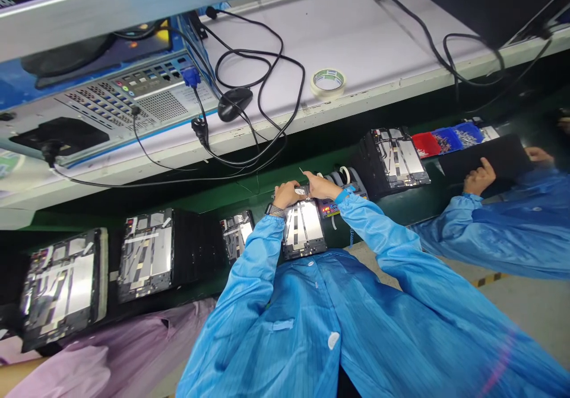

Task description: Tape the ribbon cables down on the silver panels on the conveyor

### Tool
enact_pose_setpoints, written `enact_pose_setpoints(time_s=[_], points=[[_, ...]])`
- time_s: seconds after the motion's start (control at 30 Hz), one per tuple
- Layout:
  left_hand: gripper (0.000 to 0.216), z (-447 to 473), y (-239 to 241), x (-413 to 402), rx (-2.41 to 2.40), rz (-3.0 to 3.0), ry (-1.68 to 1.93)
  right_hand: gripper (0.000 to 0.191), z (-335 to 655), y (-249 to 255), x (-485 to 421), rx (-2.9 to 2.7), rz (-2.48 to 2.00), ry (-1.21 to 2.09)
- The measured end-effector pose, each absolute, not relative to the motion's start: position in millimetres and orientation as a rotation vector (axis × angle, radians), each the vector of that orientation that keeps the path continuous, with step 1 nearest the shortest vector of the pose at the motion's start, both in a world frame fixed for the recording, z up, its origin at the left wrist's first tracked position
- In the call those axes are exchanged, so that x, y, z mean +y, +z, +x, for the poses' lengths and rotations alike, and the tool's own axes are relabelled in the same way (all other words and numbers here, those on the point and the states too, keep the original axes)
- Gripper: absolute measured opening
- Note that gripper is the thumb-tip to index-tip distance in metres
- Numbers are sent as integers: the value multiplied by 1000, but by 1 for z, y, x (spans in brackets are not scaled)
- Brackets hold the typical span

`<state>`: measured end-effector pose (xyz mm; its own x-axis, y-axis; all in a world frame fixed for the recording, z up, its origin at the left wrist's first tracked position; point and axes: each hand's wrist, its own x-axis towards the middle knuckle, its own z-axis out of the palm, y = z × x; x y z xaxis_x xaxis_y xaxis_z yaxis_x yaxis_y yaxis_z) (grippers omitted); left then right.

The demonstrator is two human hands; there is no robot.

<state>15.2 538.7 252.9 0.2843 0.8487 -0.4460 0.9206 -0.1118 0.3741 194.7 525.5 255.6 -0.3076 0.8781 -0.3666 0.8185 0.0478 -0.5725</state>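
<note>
An opened tablet [304, 227], its silver inner plates and dark ribbon strips showing, lies in front of my body. My left hand [287, 195], with a watch at the wrist, rests curled on its upper left edge. My right hand [322, 186] is at the upper right edge, its fingers drawn together and a thin pale tip sticking out past the thumb. A small white piece [301, 190] shows between the hands; what the fingertips grip is too small to tell. Close behind my right hand stands a grey tape dispenser [332, 209] with a lit red display.
Stacks of opened tablets stand left [146, 255] and right [398, 157]. Red [426, 144] and blue bins [446, 139] hold small parts. A co-worker's hands [481, 178] hold a dark panel [487, 157] at right. Above are a shelf with cables, a tape roll [328, 83] and a computer [155, 98].
</note>
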Motion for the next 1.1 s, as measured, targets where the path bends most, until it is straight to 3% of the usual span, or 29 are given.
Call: enact_pose_setpoints(time_s=[0.6,1.1], points=[[58,15,253,540,1578,1966,-161,97,198,263,519,-2083,-1709,1210],[55,15,251,539,1578,1971,-162,88,188,255,511,-2260,-1860,922]])
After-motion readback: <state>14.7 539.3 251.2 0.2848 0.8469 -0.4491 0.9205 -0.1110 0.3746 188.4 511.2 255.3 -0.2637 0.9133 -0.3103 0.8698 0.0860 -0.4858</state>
